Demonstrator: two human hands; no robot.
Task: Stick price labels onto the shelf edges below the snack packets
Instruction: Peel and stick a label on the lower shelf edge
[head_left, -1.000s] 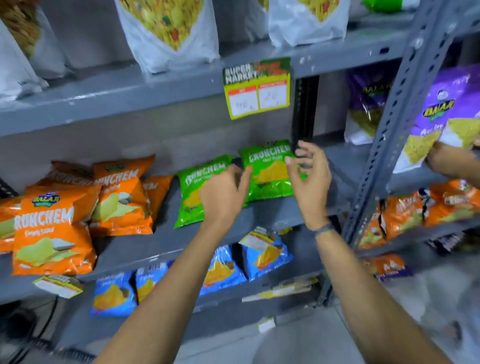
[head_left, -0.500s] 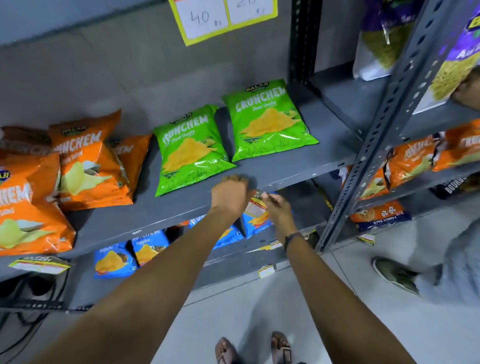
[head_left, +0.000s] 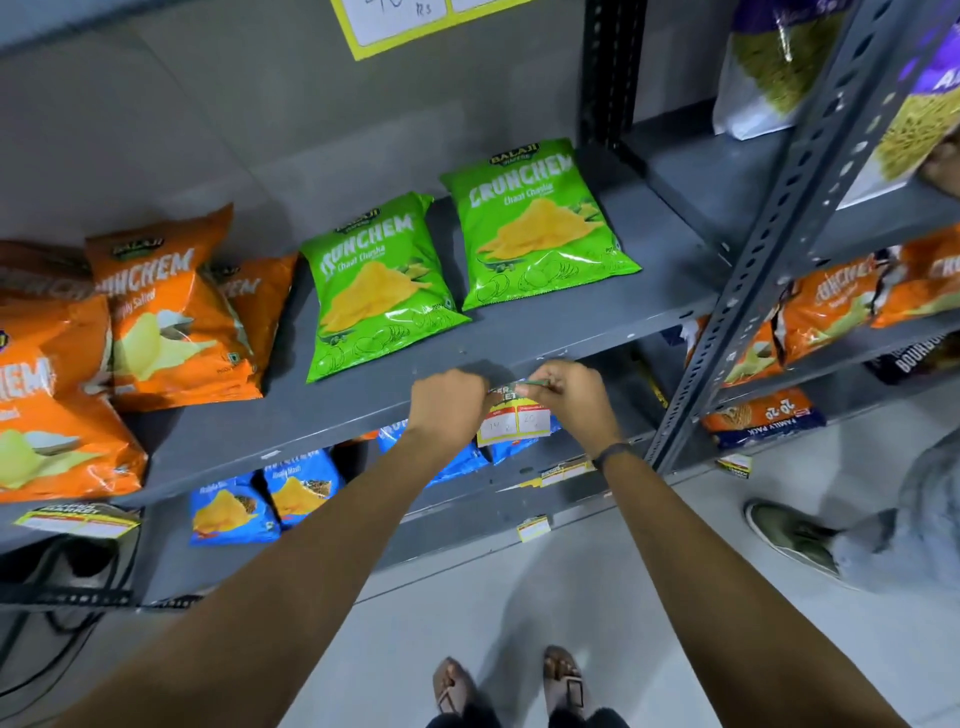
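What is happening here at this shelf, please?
A person is putting a price label on the front edge of the grey shelf, just below the two green snack packets. The left hand and the right hand both pinch the label's top against the edge, and its lower part hangs down. Another label already hangs under the orange packets further left.

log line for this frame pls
step: sticking price label | left hand, right hand: on label | site: shelf edge below green packets
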